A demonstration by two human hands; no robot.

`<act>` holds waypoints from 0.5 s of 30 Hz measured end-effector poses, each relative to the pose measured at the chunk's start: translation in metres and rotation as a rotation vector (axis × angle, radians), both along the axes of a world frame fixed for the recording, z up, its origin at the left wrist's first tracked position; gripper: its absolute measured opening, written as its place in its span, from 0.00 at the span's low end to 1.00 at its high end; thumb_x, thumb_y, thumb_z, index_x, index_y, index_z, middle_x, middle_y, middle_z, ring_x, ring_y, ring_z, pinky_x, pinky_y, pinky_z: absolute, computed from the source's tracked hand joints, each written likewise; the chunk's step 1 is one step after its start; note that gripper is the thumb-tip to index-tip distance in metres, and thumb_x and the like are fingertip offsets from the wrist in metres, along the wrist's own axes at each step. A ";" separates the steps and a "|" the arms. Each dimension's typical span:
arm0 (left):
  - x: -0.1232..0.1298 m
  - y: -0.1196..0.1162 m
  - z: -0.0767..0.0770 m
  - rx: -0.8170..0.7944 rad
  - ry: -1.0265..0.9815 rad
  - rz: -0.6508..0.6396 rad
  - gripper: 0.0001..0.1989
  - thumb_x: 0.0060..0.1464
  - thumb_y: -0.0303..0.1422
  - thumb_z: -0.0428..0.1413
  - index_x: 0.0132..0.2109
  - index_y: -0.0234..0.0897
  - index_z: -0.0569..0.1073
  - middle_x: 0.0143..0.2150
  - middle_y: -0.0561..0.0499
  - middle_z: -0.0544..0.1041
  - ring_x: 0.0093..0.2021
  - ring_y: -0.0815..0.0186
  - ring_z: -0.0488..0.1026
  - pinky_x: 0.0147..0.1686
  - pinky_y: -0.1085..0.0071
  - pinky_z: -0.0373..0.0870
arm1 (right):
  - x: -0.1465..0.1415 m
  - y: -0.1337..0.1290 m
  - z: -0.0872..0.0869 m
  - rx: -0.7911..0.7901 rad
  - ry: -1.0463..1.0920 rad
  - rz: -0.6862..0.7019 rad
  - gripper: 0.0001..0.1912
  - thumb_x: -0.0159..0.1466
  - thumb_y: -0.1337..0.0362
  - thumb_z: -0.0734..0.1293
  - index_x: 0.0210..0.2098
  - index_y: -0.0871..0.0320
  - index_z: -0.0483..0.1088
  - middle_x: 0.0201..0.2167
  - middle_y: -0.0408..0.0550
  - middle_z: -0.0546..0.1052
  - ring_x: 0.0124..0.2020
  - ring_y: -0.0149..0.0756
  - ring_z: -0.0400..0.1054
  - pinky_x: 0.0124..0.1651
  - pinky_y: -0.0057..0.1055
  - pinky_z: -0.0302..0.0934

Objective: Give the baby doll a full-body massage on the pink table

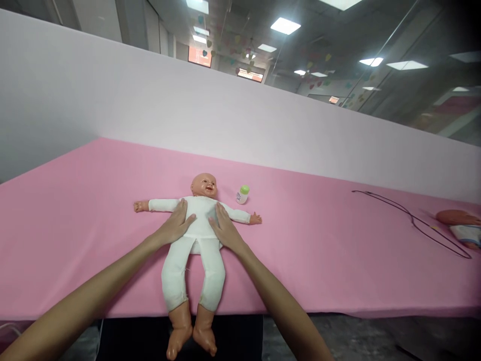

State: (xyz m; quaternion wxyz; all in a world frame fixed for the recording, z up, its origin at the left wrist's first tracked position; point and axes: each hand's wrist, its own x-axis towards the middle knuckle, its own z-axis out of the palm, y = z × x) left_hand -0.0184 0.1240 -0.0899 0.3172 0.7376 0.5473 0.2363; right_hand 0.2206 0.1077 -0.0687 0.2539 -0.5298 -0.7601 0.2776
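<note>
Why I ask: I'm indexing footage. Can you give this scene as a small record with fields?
main object: baby doll in white fabric, face up, arms spread, feet past the near edge
left hand: open, on one side of the doll's torso
right hand: open, on the other side
surface: pink-covered table
near head: small whitish bottle with green lid
far right: thin dark looped cord; brown-and-white object, cut off, unclear

Two hands [175, 224] [227, 231], one white-clad doll [201, 220], one bottle [242, 194], one cord [412, 219].
</note>
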 end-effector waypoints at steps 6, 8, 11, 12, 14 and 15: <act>-0.016 -0.061 0.013 -0.023 0.061 -0.162 0.45 0.71 0.59 0.38 0.80 0.34 0.36 0.80 0.43 0.29 0.79 0.52 0.28 0.76 0.49 0.35 | 0.009 -0.036 0.013 -0.155 0.028 0.129 0.47 0.73 0.35 0.53 0.79 0.56 0.36 0.80 0.47 0.33 0.81 0.46 0.26 0.80 0.48 0.27; -0.008 -0.066 0.017 0.040 0.084 -0.229 0.43 0.71 0.58 0.38 0.80 0.36 0.38 0.81 0.45 0.30 0.79 0.53 0.28 0.76 0.49 0.35 | 0.004 -0.038 0.014 -0.130 0.025 0.199 0.45 0.74 0.36 0.53 0.79 0.54 0.38 0.80 0.45 0.35 0.81 0.46 0.27 0.80 0.48 0.28; 0.015 -0.052 0.020 0.121 0.084 -0.247 0.42 0.72 0.57 0.37 0.80 0.36 0.39 0.81 0.45 0.33 0.80 0.54 0.29 0.76 0.49 0.35 | -0.012 -0.025 0.011 -0.048 -0.007 0.271 0.42 0.76 0.40 0.50 0.79 0.57 0.39 0.80 0.48 0.39 0.81 0.45 0.28 0.80 0.50 0.28; 0.023 -0.043 0.021 0.139 0.083 -0.225 0.42 0.72 0.57 0.36 0.80 0.34 0.40 0.81 0.44 0.34 0.80 0.54 0.29 0.76 0.49 0.35 | -0.017 -0.018 0.009 -0.017 -0.017 0.262 0.40 0.76 0.42 0.50 0.79 0.58 0.40 0.80 0.49 0.40 0.81 0.45 0.29 0.80 0.51 0.28; 0.034 -0.022 0.019 0.167 0.083 -0.150 0.44 0.72 0.57 0.34 0.79 0.29 0.41 0.81 0.39 0.35 0.80 0.53 0.30 0.76 0.48 0.34 | -0.024 -0.002 0.006 0.037 -0.026 0.190 0.39 0.77 0.45 0.50 0.79 0.59 0.42 0.80 0.51 0.42 0.81 0.44 0.32 0.80 0.50 0.29; 0.037 -0.012 0.018 0.174 0.081 -0.105 0.45 0.71 0.57 0.33 0.79 0.25 0.41 0.80 0.36 0.36 0.80 0.52 0.31 0.76 0.48 0.34 | -0.025 0.005 0.005 0.058 -0.022 0.134 0.39 0.77 0.46 0.51 0.79 0.59 0.43 0.80 0.53 0.43 0.80 0.45 0.34 0.80 0.50 0.30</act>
